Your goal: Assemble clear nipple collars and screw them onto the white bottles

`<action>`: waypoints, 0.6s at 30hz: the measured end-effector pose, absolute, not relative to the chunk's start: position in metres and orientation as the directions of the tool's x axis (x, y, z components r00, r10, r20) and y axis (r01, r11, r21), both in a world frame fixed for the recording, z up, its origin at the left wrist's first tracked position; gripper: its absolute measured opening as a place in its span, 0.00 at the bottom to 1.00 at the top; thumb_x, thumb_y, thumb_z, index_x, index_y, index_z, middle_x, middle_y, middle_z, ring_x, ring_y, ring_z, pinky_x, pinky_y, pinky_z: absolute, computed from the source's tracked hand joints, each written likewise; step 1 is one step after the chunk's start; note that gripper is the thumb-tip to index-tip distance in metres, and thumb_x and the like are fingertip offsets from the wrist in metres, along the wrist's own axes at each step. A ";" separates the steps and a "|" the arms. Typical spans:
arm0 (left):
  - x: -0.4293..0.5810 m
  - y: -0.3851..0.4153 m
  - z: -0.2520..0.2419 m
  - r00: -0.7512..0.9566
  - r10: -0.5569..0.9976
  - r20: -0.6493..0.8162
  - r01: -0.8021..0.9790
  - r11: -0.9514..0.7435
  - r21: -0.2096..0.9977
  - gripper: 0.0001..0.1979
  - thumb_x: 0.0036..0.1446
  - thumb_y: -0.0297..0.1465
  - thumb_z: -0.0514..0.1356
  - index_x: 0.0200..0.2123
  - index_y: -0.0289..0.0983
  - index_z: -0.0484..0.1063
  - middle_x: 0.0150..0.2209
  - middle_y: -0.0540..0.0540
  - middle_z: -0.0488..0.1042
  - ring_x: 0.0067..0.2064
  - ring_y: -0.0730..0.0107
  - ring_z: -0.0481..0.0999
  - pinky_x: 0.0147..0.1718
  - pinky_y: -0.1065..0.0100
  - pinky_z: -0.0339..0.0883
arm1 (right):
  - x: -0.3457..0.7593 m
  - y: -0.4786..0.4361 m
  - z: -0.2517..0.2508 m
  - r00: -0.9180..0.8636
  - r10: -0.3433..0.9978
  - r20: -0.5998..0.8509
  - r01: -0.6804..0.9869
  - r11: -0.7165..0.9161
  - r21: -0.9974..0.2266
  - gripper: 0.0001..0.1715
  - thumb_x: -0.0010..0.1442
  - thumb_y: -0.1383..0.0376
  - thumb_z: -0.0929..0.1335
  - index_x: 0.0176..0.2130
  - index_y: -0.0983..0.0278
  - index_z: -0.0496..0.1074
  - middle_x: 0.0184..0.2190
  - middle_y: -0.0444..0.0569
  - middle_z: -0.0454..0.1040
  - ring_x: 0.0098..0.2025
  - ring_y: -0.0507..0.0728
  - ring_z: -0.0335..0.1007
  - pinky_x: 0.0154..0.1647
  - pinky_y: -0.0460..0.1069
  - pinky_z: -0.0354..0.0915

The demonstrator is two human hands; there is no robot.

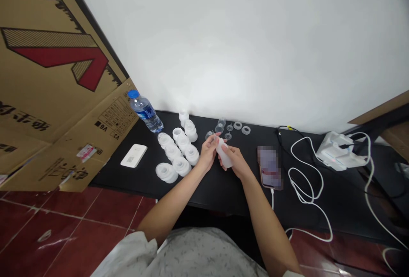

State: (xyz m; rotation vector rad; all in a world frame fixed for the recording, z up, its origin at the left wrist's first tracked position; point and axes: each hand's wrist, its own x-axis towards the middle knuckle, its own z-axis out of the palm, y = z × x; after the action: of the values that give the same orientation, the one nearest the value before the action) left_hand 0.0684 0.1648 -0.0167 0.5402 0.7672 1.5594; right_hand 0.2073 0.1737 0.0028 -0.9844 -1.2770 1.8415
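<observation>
In front of me, over the dark table, my right hand (235, 160) is wrapped around a small translucent white plastic bottle (225, 156), which is tilted. My left hand (208, 152) is closed at the bottle's upper end. Its fingertips pinch together there, and what they hold is too small to make out. Just beyond the left fingers lie clear cup-shaped pieces (219, 128), small clear discs with stems (228, 135) and white rings (246, 130). To the left stand several white plastic containers (181, 166) with clear tops, grouped in rows.
A water bottle (146, 113) with a blue cap and a white flat device (134, 156) are at the left, beside a large cardboard box (64, 76). At the right lie a phone (270, 168), looping white cables (303, 198) and a white power strip (340, 151). A white wall (239, 47) rises behind.
</observation>
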 end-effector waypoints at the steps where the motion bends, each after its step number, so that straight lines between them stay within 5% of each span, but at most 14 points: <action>1: 0.068 0.164 -0.016 -0.127 0.988 -0.086 -0.672 -0.022 0.740 0.34 0.55 0.48 0.77 0.58 0.35 0.76 0.42 0.40 0.85 0.39 0.61 0.84 0.37 0.66 0.73 | 0.208 0.174 0.004 -0.539 0.805 -0.249 -0.169 -0.393 -0.904 0.31 0.64 0.39 0.74 0.34 0.64 0.76 0.23 0.46 0.76 0.19 0.53 0.68 0.14 0.45 0.63; 5: 0.067 0.161 -0.011 -0.107 0.991 -0.077 -0.681 -0.016 0.732 0.34 0.56 0.47 0.77 0.59 0.34 0.77 0.42 0.39 0.86 0.42 0.59 0.85 0.41 0.64 0.75 | 0.208 0.176 0.007 -0.648 0.683 -0.336 -0.254 -0.611 -0.750 0.30 0.63 0.39 0.74 0.42 0.64 0.77 0.27 0.47 0.77 0.21 0.53 0.69 0.13 0.44 0.60; 10: 0.070 0.161 -0.011 -0.099 0.988 -0.117 -0.717 0.011 0.697 0.34 0.55 0.51 0.76 0.56 0.35 0.78 0.47 0.37 0.85 0.32 0.66 0.80 0.24 0.70 0.67 | 0.203 0.173 0.006 -0.476 0.862 -0.174 -0.127 -0.263 -0.957 0.31 0.66 0.39 0.72 0.33 0.64 0.76 0.20 0.46 0.75 0.16 0.53 0.66 0.13 0.45 0.62; 13: 0.071 0.162 -0.013 -0.112 0.987 -0.116 -0.704 0.004 0.711 0.31 0.55 0.53 0.75 0.49 0.33 0.81 0.47 0.37 0.86 0.32 0.67 0.80 0.24 0.70 0.66 | 0.202 0.172 0.004 -0.315 0.948 -0.044 0.060 -0.027 -0.998 0.28 0.63 0.40 0.75 0.36 0.63 0.78 0.21 0.44 0.77 0.17 0.54 0.69 0.14 0.46 0.63; 18: 0.069 0.165 -0.015 -0.133 0.988 -0.079 -0.664 -0.029 0.747 0.27 0.52 0.50 0.78 0.44 0.33 0.84 0.44 0.38 0.86 0.35 0.66 0.82 0.31 0.69 0.72 | 0.203 0.172 0.005 -0.362 0.923 -0.134 -0.035 -0.157 -0.987 0.34 0.64 0.36 0.72 0.30 0.63 0.75 0.19 0.45 0.75 0.14 0.53 0.66 0.11 0.46 0.60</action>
State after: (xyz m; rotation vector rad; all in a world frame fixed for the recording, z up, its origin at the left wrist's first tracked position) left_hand 0.0685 0.1645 -0.0146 0.5614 0.7681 1.5569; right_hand 0.2028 0.1720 0.0046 -1.0739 -1.3507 1.6205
